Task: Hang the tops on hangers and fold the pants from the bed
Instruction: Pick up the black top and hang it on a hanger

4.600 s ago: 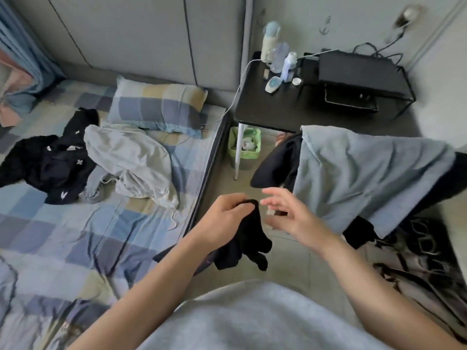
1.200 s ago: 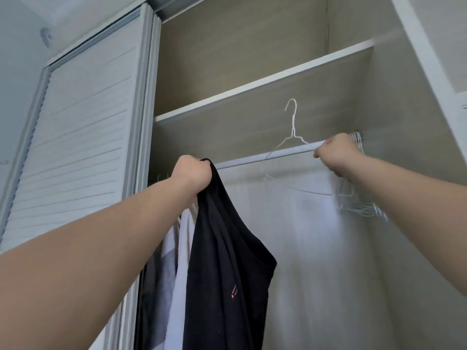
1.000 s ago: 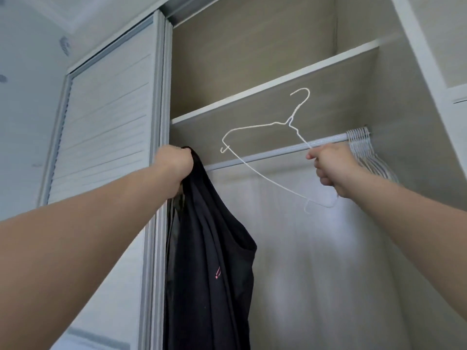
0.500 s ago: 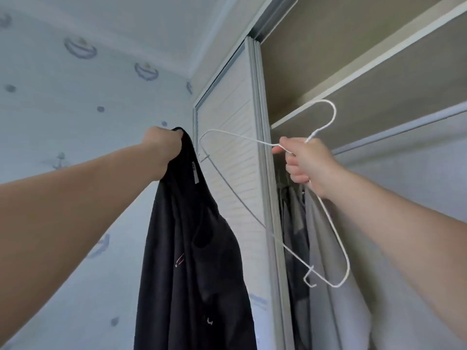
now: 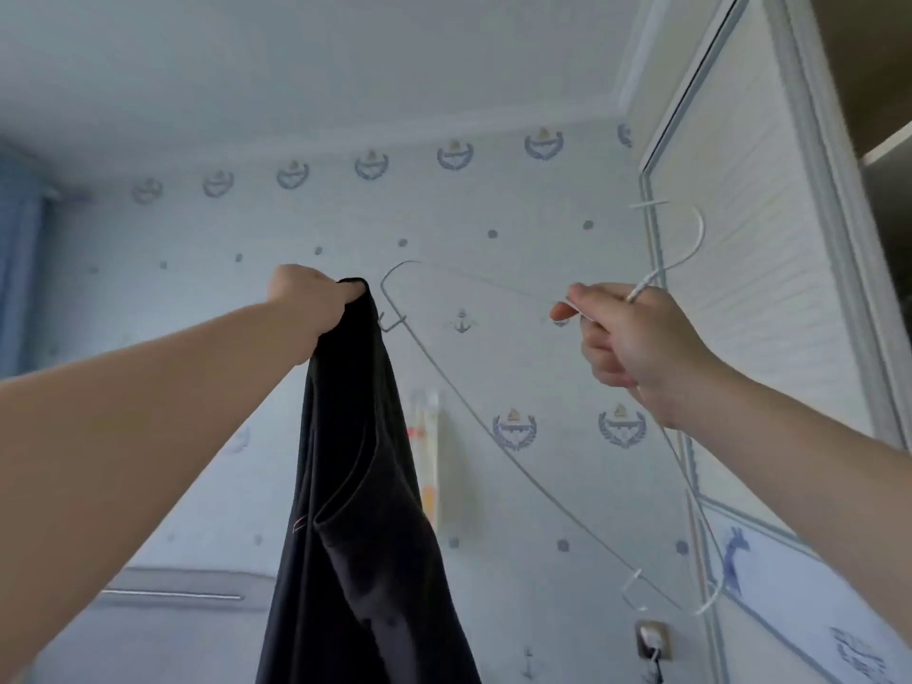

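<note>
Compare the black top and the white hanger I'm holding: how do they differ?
The black top is dark, limp cloth; the white hanger is a thin, rigid wire frame. The black top hangs straight down from the left hand; the white hanger tilts, gripped at its neck by the right hand. Both are held up, top not yet on hanger.

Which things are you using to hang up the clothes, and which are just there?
For the job: black top, gripped by the left hand; white wire hanger, held by the right hand.
Just there: wardrobe door, blue curtain, wall socket.
</note>
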A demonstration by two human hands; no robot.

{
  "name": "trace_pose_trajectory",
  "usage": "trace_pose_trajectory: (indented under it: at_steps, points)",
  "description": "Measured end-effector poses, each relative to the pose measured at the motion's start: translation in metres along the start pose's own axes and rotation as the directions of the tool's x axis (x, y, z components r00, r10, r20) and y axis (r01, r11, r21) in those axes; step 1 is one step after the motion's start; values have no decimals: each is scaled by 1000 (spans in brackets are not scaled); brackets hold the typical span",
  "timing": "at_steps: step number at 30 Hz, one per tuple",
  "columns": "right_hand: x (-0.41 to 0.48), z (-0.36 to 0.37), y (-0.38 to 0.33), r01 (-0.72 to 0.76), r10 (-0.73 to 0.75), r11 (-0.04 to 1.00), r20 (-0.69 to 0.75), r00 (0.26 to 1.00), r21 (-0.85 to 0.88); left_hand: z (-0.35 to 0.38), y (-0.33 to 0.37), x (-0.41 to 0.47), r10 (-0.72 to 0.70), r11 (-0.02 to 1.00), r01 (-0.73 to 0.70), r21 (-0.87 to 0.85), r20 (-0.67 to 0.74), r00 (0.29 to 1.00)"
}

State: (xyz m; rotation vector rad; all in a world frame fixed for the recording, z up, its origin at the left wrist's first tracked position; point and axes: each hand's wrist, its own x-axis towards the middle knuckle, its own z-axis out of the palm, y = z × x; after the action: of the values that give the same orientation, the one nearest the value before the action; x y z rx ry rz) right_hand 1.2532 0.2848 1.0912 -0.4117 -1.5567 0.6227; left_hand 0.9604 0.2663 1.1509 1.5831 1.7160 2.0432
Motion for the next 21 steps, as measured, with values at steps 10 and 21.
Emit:
trace_pose_trajectory:
  at_steps: [10, 21]
  points:
    - [-28, 188, -16, -7, -43, 982, 260, 965, 187, -215, -59, -12, -146, 949, 194, 250, -195, 970]
    - [-102, 403, -44, -51, -43, 966, 350, 936, 254, -416, -102, -19, -170, 929, 213, 301, -164, 972]
